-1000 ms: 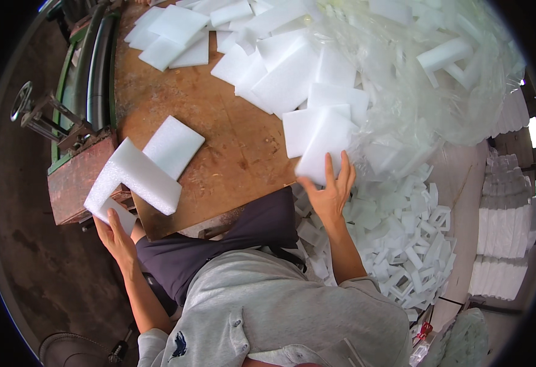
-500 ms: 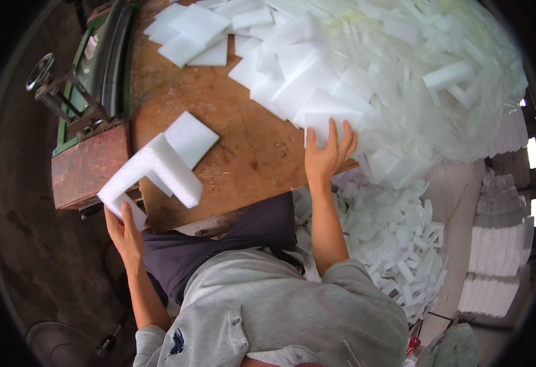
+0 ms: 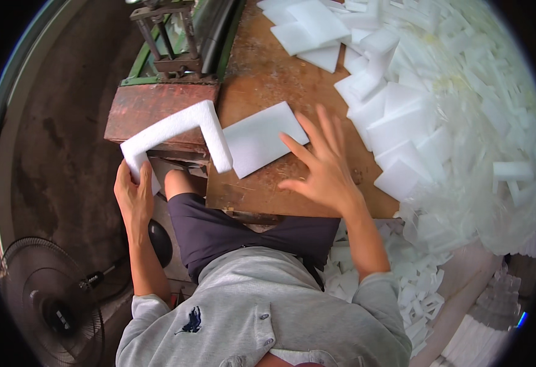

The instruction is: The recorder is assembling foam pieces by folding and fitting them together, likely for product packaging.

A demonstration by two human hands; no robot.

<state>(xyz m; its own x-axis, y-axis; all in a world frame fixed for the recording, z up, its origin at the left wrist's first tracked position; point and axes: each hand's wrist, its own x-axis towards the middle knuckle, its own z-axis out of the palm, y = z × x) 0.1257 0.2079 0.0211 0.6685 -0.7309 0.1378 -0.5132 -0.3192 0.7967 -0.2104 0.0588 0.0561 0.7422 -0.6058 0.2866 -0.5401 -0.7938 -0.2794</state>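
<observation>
My left hand (image 3: 134, 189) is closed on one end of a white U-shaped foam piece (image 3: 170, 125), thumb on one side and fingers on the other. The piece is held up past the table's left front corner, its far arm beside a flat white foam sheet (image 3: 259, 140). That sheet lies on the brown wooden table (image 3: 366, 189). My right hand (image 3: 329, 174) is spread above the table, slightly blurred, with nothing in it. Its fingertips are near the sheet's right end; whether they touch it I cannot tell.
A pile of white foam sheets (image 3: 402, 116), partly under clear plastic film (image 3: 464, 196), covers the table's right side. A machine with a green frame and red base (image 3: 158, 110) adjoins the left edge. Small foam offcuts (image 3: 415, 293) heap below right. A fan (image 3: 54, 312) stands lower left.
My right hand has left the pile's near sheet and come left over the table, fingers spread. My left hand keeps its hold on the U-shaped piece. The whole view has swung leftward.
</observation>
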